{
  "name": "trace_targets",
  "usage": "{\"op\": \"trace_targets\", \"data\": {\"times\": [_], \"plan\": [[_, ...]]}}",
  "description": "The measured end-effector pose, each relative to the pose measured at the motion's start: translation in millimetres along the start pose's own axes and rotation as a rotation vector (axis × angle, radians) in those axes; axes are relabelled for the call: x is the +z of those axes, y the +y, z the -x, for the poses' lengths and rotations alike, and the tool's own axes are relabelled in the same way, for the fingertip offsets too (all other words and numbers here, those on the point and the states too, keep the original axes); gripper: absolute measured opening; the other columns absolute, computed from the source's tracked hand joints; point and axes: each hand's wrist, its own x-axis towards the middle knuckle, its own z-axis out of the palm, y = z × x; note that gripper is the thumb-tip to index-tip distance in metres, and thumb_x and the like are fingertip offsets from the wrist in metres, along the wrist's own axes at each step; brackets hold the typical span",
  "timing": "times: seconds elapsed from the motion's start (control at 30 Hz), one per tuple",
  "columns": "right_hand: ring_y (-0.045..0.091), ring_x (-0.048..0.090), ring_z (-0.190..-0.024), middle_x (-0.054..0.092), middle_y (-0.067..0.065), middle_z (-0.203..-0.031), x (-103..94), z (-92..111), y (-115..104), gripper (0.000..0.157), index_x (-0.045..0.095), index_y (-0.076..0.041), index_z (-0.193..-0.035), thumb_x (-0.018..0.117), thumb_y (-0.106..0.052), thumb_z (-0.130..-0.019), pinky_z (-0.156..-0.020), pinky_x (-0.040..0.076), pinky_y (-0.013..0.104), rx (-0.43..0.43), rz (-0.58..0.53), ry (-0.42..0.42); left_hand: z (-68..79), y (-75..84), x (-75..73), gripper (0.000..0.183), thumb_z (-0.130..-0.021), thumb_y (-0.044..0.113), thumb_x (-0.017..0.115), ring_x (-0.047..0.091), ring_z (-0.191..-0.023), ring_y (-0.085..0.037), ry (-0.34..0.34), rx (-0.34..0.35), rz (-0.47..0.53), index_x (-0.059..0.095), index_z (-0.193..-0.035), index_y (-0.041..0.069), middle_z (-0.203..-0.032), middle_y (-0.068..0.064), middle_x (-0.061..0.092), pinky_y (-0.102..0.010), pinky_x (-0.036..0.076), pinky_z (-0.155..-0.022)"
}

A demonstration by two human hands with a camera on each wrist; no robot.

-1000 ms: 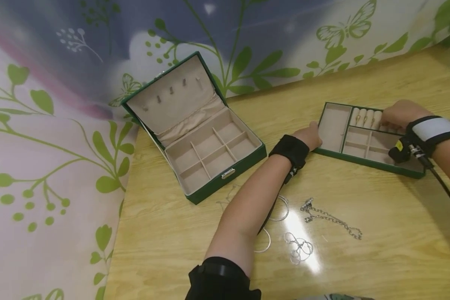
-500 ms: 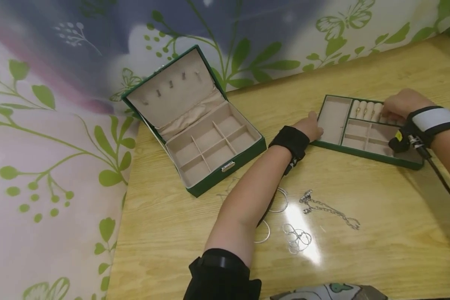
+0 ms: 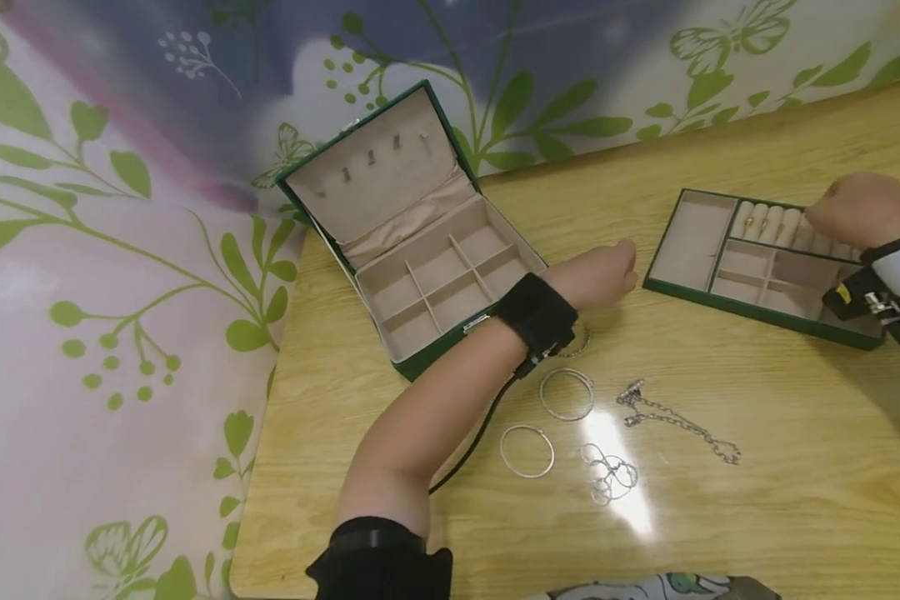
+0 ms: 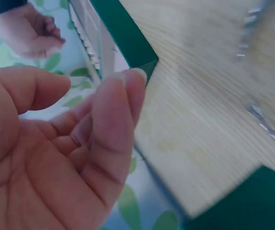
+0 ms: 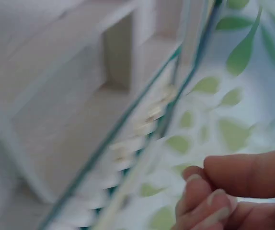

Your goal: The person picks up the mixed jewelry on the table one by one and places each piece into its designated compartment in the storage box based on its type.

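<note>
My left hand (image 3: 596,271) is in the air between the open green jewellery box (image 3: 417,367) and the green jewellery tray (image 3: 757,315). In the left wrist view its fingers bend loosely, with a gap to the thumb and nothing between them. My right hand (image 3: 866,208) is over the right end of the tray's cream ring rolls (image 3: 787,229). Several gold-coloured rings (image 3: 748,221) sit in the left part of these rolls. In the right wrist view the right hand's fingers (image 5: 214,211) are loosely curled beside the tray, with no object showing in them.
Two silver bangles (image 3: 567,417) lie on the wooden table (image 3: 795,500), a third partly behind the left wrist. Right of them are a chain (image 3: 678,423) and a tangle of thin silver loops (image 3: 609,477). A patterned wall (image 3: 555,92) borders the back and left.
My left hand has let go of the tray's left end and moved left, toward the box. The right hand has shifted slightly along the ring rolls. The bangles have come into fuller view.
</note>
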Motion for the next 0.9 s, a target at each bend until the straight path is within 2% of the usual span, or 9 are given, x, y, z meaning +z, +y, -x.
{"op": "trace_targets", "data": {"times": [0.03, 0.1, 0.2, 0.27, 0.37, 0.5, 0.6, 0.7, 0.9], "plan": [[0.016, 0.029, -0.042, 0.033, 0.000, -0.045, -1.7, 5, -8, 0.039, 0.037, -0.007, -0.047, 0.037, -0.007, -0.086, -0.046, 0.028, 0.032, -0.019, 0.006, 0.028, 8.2, -1.8, 0.8, 0.022, -0.103, 0.012, 0.027, 0.039, -0.067, -0.008, 0.018, 0.000, 0.070, 0.044, -0.112, 0.001, -0.081, -0.001, 0.044, -0.018, 0.036, -0.062], [0.017, 0.031, -0.040, 0.035, 0.002, -0.044, -2.9, 16, -26, 0.041, 0.040, -0.005, -0.050, 0.039, -0.008, -0.091, -0.044, 0.028, 0.033, -0.074, 0.010, 0.084, 25.0, -6.6, 4.4, 0.023, -0.102, 0.009, 0.030, 0.045, -0.079, -0.009, 0.022, 0.036, 0.064, 0.048, -0.112, 0.001, -0.095, -0.003, 0.052, -0.019, 0.039, -0.072], [0.021, 0.037, -0.043, 0.042, 0.007, -0.050, 2.3, 34, -56, 0.035, 0.050, 0.001, -0.062, 0.043, -0.009, -0.094, -0.043, 0.028, 0.033, -0.185, 0.042, 0.171, 51.7, -14.3, 15.0, 0.025, -0.100, 0.005, 0.035, 0.047, -0.096, -0.010, 0.019, 0.087, 0.036, 0.053, -0.118, 0.000, -0.115, -0.006, 0.054, -0.019, 0.039, -0.085], [0.022, 0.042, -0.049, 0.049, 0.010, -0.059, 10.7, 48, -76, 0.024, 0.057, 0.003, -0.073, 0.049, -0.008, -0.093, -0.044, 0.031, 0.034, -0.286, 0.069, 0.210, 68.9, -20.7, 25.4, 0.023, -0.099, 0.005, 0.039, 0.049, -0.098, -0.011, 0.013, 0.083, 0.023, 0.055, -0.116, 0.001, -0.116, -0.006, 0.055, -0.020, 0.040, -0.086], [0.018, 0.045, -0.053, 0.054, 0.008, -0.067, 29.5, 72, -101, 0.010, 0.061, 0.001, -0.078, 0.058, -0.003, -0.087, -0.045, 0.036, 0.033, -0.478, 0.081, 0.272, 91.1, -30.6, 43.3, 0.022, -0.098, 0.005, 0.044, 0.052, -0.098, -0.011, 0.026, 0.050, -0.012, 0.058, -0.114, 0.002, -0.113, -0.006, 0.057, -0.020, 0.042, -0.085], [0.009, 0.041, -0.053, 0.048, -0.002, -0.063, 57.5, 98, -128, 0.017, 0.055, -0.008, -0.070, 0.069, -0.001, -0.078, -0.044, 0.038, 0.028, -0.812, 0.107, 0.328, 115.6, -43.2, 63.5, 0.020, -0.097, 0.007, 0.048, 0.055, -0.095, -0.008, 0.099, 0.031, -0.094, 0.060, -0.113, 0.008, -0.108, -0.003, 0.059, -0.017, 0.044, -0.081], [0.007, 0.039, -0.055, 0.041, -0.006, -0.063, 76.1, 111, -141, 0.024, 0.052, -0.011, -0.068, 0.074, -0.001, -0.072, -0.046, 0.039, 0.025, -1.029, 0.167, 0.282, 128.9, -46.1, 74.0, 0.016, -0.097, 0.008, 0.049, 0.056, -0.084, -0.006, 0.147, 0.077, -0.205, 0.059, -0.109, 0.011, -0.099, -0.001, 0.058, -0.016, 0.045, -0.071], [0.009, 0.041, -0.058, 0.042, -0.005, -0.066, 91.7, 117, -151, 0.025, 0.054, -0.010, -0.070, 0.075, 0.003, -0.068, -0.050, 0.041, 0.026, -1.171, 0.248, 0.219, 137.0, -45.4, 80.2, 0.013, -0.098, 0.007, 0.048, 0.052, -0.077, -0.005, 0.172, 0.137, -0.262, 0.057, -0.106, 0.010, -0.092, 0.001, 0.054, -0.016, 0.043, -0.064], [0.011, 0.046, -0.064, 0.048, -0.005, -0.070, 113.1, 119, -161, 0.025, 0.056, -0.014, -0.074, 0.072, 0.003, -0.067, -0.053, 0.040, 0.025, -1.310, 0.315, 0.167, 137.4, -45.3, 88.9, 0.011, -0.099, 0.013, 0.048, 0.048, -0.071, -0.007, 0.183, 0.234, -0.342, 0.057, -0.105, 0.013, -0.088, 0.002, 0.049, -0.019, 0.043, -0.060]]}}
